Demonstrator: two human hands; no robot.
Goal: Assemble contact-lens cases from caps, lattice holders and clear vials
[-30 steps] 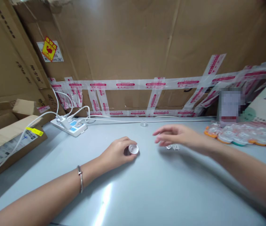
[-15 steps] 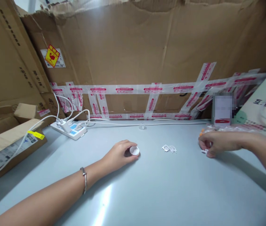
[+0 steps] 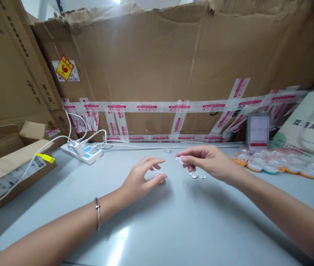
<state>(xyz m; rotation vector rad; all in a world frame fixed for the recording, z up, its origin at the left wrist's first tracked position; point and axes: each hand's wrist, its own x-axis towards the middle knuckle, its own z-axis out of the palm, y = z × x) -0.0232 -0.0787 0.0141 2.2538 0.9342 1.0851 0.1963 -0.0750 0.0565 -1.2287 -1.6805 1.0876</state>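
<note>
Head view: two hands (image 3: 142,177) (image 3: 203,162), one cap (image 3: 158,176), two tabs (image 3: 197,175).

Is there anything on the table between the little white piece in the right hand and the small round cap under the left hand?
Nothing visible. The right hand pinches the small white piece just right of the round cap that the left hand steadies; only bare table lies between. Two tiny white pieces lie further right, off the path.

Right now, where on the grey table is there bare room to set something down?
The widest bare patch of the table is the near stretch between the two forearms. Another lies left of the left hand, bordered by the power strip and the cardboard box. It is crowded at far right, where the colourful blister packs lie, and around the small white pieces under the right hand.
</note>
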